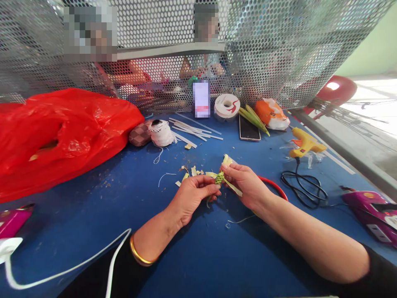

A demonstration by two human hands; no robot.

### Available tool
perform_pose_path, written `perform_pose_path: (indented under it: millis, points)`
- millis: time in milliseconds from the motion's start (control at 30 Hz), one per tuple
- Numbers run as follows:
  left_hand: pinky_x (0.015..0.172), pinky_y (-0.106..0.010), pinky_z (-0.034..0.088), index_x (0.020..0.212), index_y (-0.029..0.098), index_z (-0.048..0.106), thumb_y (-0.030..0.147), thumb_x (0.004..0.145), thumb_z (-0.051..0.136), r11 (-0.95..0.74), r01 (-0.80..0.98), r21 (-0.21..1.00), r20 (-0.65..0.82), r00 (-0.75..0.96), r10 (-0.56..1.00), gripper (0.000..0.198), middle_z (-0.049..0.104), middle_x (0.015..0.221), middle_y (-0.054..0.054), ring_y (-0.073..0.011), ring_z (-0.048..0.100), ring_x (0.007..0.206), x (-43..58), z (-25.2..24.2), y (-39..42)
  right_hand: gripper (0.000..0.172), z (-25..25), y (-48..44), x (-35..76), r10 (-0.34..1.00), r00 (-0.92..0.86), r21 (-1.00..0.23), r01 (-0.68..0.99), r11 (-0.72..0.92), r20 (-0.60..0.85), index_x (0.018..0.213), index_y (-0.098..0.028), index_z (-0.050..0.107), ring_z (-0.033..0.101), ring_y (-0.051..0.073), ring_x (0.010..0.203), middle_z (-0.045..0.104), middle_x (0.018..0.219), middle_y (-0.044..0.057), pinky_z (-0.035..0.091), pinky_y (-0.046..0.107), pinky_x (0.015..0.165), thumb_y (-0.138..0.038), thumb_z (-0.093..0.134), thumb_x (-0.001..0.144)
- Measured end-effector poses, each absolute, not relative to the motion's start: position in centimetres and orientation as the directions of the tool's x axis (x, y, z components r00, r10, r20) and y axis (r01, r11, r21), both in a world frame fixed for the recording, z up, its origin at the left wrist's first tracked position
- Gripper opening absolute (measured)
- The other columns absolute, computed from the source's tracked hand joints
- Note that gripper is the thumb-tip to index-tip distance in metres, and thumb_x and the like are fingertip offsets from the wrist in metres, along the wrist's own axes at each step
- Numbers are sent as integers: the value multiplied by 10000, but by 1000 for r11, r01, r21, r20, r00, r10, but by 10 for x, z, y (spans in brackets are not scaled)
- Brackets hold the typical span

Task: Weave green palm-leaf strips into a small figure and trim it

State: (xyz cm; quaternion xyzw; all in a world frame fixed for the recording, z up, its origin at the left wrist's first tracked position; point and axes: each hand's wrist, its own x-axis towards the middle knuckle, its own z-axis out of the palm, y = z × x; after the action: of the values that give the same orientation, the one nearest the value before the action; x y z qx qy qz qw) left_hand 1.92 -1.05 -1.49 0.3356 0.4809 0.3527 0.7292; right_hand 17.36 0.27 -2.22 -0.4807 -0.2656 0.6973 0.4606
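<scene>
Between my two hands is a small green braided piece (219,178), woven from leaf-like strips. My left hand (198,192) pinches its lower left side between thumb and fingers. With thumb and fingers closed, my right hand (243,180) grips a pale strip (227,160) at the top of the braid. Another pale strip (234,189) trails down to the right below that hand. Cut scraps (194,171) of pale leaf lie on the blue table just beyond my left hand.
A red plastic bag (71,136) covers the left side. White glue sticks (192,129), a thread cone (161,133), a ribbon spool (227,106) and phones (249,129) lie toward the perforated metal screen (263,58). A yellow glue gun (305,142) with a looped black cord sits right.
</scene>
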Motion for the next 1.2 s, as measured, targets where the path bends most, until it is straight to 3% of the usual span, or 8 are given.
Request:
perform_pose_path:
  millis: [133,333,567,667,867,1100,1200]
  points:
    - [631,-234,486,769,133,703,272,617,845,534,-188,824,-458,335,824,250,682,654,-12,-96,609,603,19,-15,-11,380,-23,4,173,887,-139,-778,-434,-454,-441,654,-169,568,503,93,474,554,537,-34,391,250,471,-402,857,576]
    - [606,-246,463,651,140,639,272,605,850,459,-117,881,-397,346,850,253,651,592,-2,-104,593,573,19,-16,-11,380,-18,3,173,884,-114,-769,-451,-453,-454,644,-163,582,467,78,465,524,522,-52,350,234,458,-389,871,548]
    - [665,-265,460,824,151,702,415,663,801,421,-143,896,-373,275,886,325,696,740,-25,-111,615,628,18,-14,-10,378,-21,1,173,961,25,-944,-199,-264,-274,604,-165,606,406,71,461,529,509,-48,305,245,474,-480,816,609]
    - [621,-256,438,752,150,672,412,629,822,413,-130,901,-377,236,896,326,670,658,-14,-119,606,599,17,-14,-11,374,-24,-3,169,958,-48,-943,-171,-287,-283,589,-170,614,409,78,454,525,495,-46,295,250,472,-487,811,612]
    - [590,-252,436,668,151,626,348,565,848,405,-141,904,-367,234,900,315,646,587,-9,-114,579,546,18,-12,-13,406,-24,-5,167,895,-221,-852,-284,-439,-387,636,-167,631,489,114,475,564,529,-19,363,269,500,-489,857,536]
    - [564,-236,431,692,165,587,306,655,779,399,-91,912,-384,151,911,241,627,599,8,-95,549,516,18,-12,-11,347,-25,1,171,976,-134,-980,-80,-183,-172,635,-164,665,441,95,523,568,558,-20,337,249,526,-482,804,637]
    - [541,-237,424,705,169,587,332,661,772,347,7,938,-344,156,926,250,613,606,10,-109,555,521,16,-15,-9,330,-28,2,170,977,-141,-986,-15,-164,-161,649,-170,654,455,103,521,574,553,-19,347,254,528,-474,779,666]
